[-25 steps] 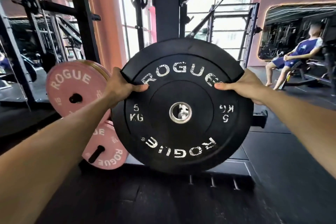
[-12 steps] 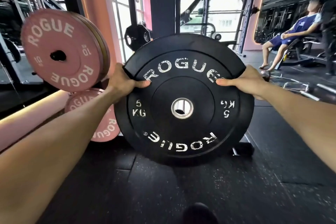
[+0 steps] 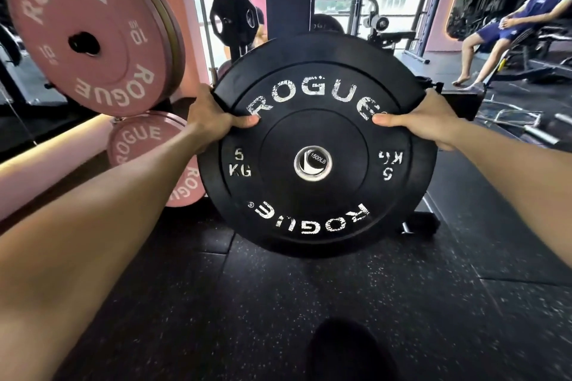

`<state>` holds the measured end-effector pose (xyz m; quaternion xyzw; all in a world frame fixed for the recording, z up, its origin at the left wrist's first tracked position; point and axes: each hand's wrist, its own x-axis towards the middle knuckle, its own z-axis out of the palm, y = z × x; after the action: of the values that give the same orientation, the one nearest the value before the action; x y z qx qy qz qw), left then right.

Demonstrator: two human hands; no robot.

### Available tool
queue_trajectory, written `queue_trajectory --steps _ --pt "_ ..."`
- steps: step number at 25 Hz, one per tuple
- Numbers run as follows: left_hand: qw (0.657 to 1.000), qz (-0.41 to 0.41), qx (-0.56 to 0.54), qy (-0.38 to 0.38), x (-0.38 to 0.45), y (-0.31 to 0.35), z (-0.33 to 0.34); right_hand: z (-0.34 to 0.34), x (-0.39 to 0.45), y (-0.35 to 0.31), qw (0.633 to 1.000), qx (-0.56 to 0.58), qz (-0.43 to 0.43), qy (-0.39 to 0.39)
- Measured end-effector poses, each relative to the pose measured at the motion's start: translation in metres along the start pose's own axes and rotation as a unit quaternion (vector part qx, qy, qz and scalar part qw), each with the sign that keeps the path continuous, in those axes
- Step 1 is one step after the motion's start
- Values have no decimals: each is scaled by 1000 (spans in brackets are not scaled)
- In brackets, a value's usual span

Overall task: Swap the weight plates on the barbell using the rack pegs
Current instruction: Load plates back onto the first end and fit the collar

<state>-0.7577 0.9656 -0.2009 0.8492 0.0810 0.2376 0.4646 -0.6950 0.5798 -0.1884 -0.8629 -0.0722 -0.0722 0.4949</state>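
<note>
Black rubber, round and thick-rimmed: the black rubber 5 kg bumper plate (image 3: 312, 145) is held upright in the air, face toward the camera, above the dark speckled rubber floor (image 3: 278, 303). The left hand (image 3: 213, 116) grips its upper left rim, thumb on the face, fingers wrapped behind. The right hand (image 3: 424, 119) grips the upper right rim likewise. Through the steel-lined centre hole (image 3: 312, 162) an end cap marked 1500LB shows; whether the plate already sits on that sleeve cannot be told. Pink 10 kg plates (image 3: 89, 28) hang on the rack at far left, a smaller pink plate (image 3: 145, 148) below them.

Assessment: stiff, modest in weight, matte and not slippery, not fragile. The two-sided rim hold suits it, keeping the bore square.
</note>
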Motion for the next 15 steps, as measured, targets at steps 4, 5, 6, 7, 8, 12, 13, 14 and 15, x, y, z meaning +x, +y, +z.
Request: queue_trajectory --steps 4,5,6,7,8,12,13,14,15 --pt "1000 5 -24 -10 11 -6 7 0 8 -2 1000 -9 -17 11" --pt "1000 1 -28 -10 10 -8 12 -1 8 1 1000 -9 -17 16" --pt "1000 -4 -27 -1 9 -10 17 -2 9 4 1000 -9 -16 22" --pt "1000 -5 -28 12 10 -11 21 -3 12 6 999 -11 -16 29" --pt "999 -1 -35 25 9 -13 24 -3 13 8 999 -13 -17 36" --pt "996 33 -61 48 15 -20 29 2 16 19 998 2 -42 46" --pt "995 41 -70 52 15 -22 30 3 15 22 997 4 -44 56" --pt "994 48 -78 61 16 -24 31 5 14 27 996 13 -47 69" --pt "993 52 -85 69 16 -26 32 7 13 30 995 24 -49 85"
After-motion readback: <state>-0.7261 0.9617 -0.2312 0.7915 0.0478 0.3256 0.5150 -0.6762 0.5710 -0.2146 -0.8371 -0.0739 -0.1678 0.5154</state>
